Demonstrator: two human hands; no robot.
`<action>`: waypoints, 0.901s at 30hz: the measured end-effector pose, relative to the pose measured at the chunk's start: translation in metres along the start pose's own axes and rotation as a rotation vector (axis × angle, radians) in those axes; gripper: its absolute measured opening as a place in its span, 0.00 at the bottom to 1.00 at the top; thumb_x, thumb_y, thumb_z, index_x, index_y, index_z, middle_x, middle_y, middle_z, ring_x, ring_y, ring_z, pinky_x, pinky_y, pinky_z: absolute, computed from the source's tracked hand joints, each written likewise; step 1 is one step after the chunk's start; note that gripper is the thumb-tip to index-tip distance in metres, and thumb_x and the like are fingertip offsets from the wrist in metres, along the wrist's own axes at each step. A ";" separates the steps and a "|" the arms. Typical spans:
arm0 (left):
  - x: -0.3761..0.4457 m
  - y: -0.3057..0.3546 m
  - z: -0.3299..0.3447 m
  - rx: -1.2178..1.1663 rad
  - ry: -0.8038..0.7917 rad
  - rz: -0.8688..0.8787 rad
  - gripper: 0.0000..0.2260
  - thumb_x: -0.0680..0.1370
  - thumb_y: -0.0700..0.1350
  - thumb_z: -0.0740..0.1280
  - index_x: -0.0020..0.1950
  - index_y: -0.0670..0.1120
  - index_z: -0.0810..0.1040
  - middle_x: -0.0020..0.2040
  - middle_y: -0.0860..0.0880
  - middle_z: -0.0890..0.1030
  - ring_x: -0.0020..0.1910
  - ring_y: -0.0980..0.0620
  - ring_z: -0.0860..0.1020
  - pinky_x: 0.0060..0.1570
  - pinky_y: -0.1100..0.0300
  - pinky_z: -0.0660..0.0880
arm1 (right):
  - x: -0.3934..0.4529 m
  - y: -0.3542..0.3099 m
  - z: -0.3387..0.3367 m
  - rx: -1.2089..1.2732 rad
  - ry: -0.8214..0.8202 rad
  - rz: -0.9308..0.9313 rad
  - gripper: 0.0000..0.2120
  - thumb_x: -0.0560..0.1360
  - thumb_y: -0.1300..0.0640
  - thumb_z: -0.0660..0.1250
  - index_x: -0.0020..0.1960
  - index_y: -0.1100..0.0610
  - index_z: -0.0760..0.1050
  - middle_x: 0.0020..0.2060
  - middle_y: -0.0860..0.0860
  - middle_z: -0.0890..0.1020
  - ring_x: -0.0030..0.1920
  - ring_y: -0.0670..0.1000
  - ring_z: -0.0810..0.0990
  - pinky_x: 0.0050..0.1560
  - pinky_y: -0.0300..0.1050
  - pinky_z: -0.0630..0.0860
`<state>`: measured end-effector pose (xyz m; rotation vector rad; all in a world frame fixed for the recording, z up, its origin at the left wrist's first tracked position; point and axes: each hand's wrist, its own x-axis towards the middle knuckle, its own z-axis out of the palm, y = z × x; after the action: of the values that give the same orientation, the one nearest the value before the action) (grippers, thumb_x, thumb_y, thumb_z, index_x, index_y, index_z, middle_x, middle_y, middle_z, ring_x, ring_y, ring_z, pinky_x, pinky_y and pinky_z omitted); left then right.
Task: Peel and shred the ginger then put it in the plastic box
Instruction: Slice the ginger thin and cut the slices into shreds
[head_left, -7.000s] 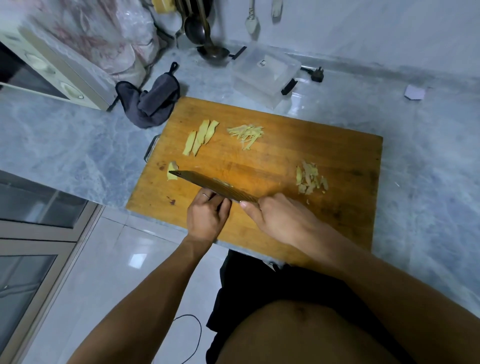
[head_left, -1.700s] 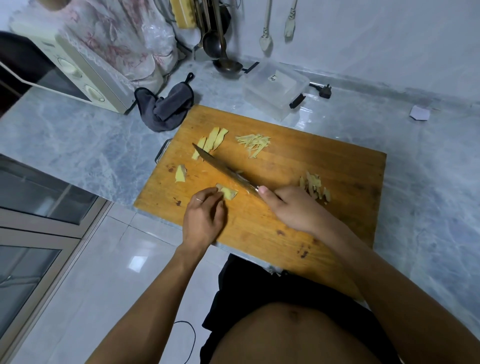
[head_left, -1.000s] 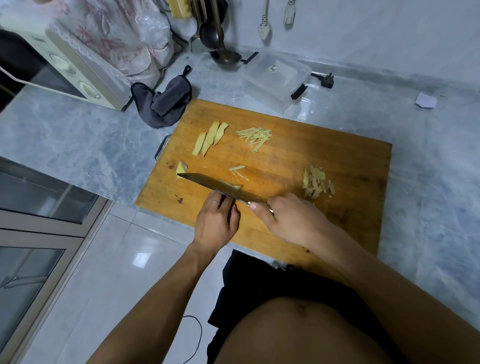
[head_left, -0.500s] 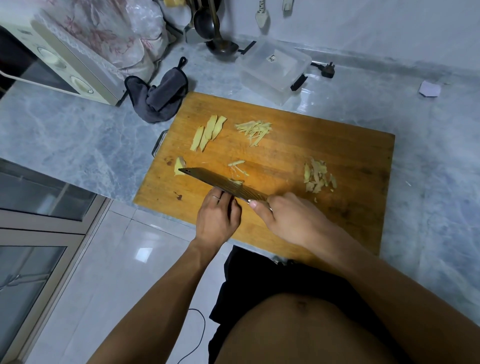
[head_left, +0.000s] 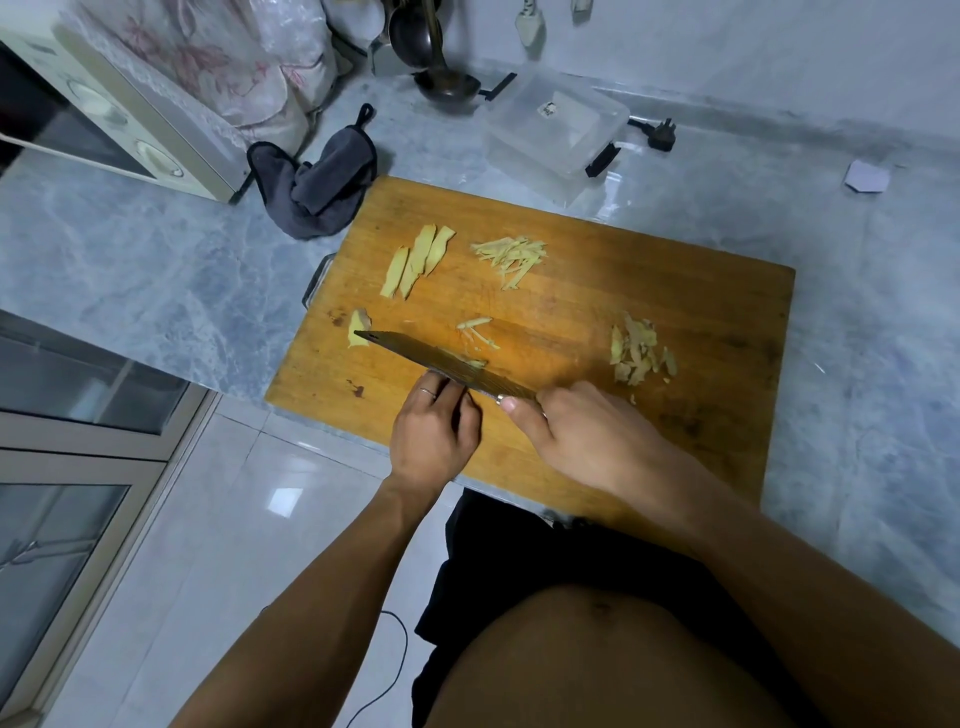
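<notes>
On the wooden cutting board my right hand grips the handle of a cleaver, blade down on a ginger slice. My left hand has its curled fingertips behind the blade, holding that slice; most of it is hidden. Fresh shreds lie just beyond the blade. Three ginger slices and a shred pile lie farther back. A ginger end piece sits at the blade tip. Peel scraps lie to the right. The clear plastic box stands behind the board.
A grey cloth lies left of the board beside a cream microwave. A ladle and a black plug sit near the wall. The counter edge runs just under my hands, with tiled floor below.
The cleaver has chopped down repeatedly on the slice under my left hand, leaving a few new shreds beyond the blade. Both hands have stayed at the board's near edge.
</notes>
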<state>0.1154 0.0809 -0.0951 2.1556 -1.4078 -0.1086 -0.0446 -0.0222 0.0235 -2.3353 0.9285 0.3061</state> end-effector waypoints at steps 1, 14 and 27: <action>0.000 0.000 0.000 0.001 0.002 0.000 0.10 0.77 0.41 0.65 0.56 0.43 0.82 0.59 0.44 0.79 0.53 0.43 0.78 0.40 0.57 0.74 | 0.000 -0.001 0.000 -0.008 -0.001 -0.001 0.27 0.82 0.35 0.46 0.35 0.52 0.66 0.32 0.51 0.72 0.30 0.51 0.71 0.29 0.46 0.62; 0.002 0.001 -0.001 0.023 0.012 -0.013 0.12 0.78 0.44 0.61 0.54 0.44 0.83 0.57 0.44 0.80 0.49 0.41 0.79 0.37 0.58 0.74 | 0.001 -0.001 0.005 0.028 -0.004 -0.005 0.28 0.82 0.35 0.45 0.35 0.53 0.66 0.33 0.52 0.74 0.30 0.53 0.73 0.29 0.45 0.64; 0.001 0.001 0.002 0.026 0.038 -0.006 0.10 0.77 0.42 0.63 0.51 0.44 0.84 0.57 0.45 0.81 0.51 0.43 0.80 0.35 0.59 0.73 | 0.004 0.000 0.004 0.023 -0.043 0.001 0.26 0.82 0.36 0.45 0.35 0.51 0.63 0.33 0.51 0.69 0.36 0.58 0.71 0.36 0.47 0.66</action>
<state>0.1145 0.0786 -0.0963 2.1716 -1.3889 -0.0513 -0.0415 -0.0216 0.0185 -2.2980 0.9084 0.3430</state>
